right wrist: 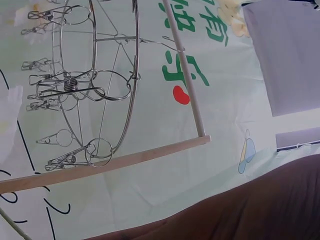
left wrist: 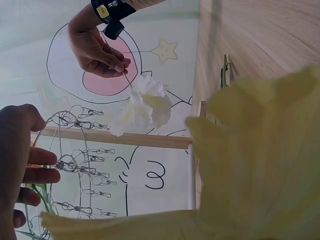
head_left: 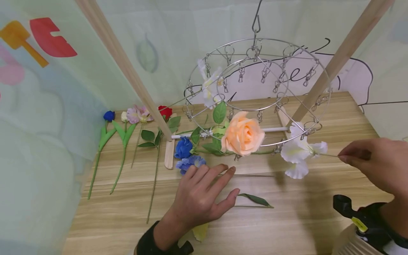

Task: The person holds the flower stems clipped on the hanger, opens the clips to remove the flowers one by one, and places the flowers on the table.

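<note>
My right hand [head_left: 374, 163] pinches the thin stem of a white flower [head_left: 296, 152], holding it sideways at the right front of a round metal clip rack [head_left: 274, 144]. In the left wrist view the same white flower [left wrist: 145, 107] hangs from the right hand's [left wrist: 102, 57] fingertips. Nothing is in my left hand [head_left: 204, 194], its fingers loosely spread over the table below a peach rose [head_left: 243, 134]. That rose overlaps the rack's front rim. Small clips [right wrist: 60, 162] dangle from the rack in the right wrist view. A yellow flower [left wrist: 260, 160] fills the left wrist view's foreground.
Wooden posts [head_left: 127, 71] flank the rack, which hangs from a metal hook [head_left: 256, 24]. Another white flower [head_left: 210, 85] is at its back left. A blue rose [head_left: 183, 147] and blue-violet flower [head_left: 191, 163] lie near the left hand. Several stems, including a blue tulip [head_left: 109, 115], lie left.
</note>
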{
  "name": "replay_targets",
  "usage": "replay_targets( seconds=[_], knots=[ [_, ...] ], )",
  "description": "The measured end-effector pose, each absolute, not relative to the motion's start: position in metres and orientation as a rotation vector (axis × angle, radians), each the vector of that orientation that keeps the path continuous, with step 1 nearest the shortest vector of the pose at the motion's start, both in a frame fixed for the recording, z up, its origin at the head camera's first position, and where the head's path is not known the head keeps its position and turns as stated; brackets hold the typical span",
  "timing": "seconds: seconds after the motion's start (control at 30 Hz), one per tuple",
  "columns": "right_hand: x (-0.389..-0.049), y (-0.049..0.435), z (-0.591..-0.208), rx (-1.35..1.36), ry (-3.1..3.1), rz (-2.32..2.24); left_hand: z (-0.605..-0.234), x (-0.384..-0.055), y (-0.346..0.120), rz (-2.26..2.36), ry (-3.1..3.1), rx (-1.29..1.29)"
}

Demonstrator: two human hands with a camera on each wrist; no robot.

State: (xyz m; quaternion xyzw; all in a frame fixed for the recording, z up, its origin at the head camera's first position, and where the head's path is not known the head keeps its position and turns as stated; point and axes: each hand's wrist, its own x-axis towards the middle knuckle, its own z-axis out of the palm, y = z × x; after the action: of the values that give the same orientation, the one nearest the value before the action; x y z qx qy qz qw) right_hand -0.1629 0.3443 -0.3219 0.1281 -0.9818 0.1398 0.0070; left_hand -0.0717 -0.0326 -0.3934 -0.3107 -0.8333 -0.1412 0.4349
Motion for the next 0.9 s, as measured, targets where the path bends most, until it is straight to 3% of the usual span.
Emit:
replay_targets(
  seconds=[0.3,0.9],
  knots=[
    [-0.169,0.352,-0.327,0.255,-2.926,0.667,-0.394,-0.071,-0.032,-0.358,-2.08,-0.774],
    [-0.189,0.349,-0.322,-0.361,-2.707,1.003,-0.394,-0.071,-0.033,-0.346,-2.068,-0.782]
  ],
)
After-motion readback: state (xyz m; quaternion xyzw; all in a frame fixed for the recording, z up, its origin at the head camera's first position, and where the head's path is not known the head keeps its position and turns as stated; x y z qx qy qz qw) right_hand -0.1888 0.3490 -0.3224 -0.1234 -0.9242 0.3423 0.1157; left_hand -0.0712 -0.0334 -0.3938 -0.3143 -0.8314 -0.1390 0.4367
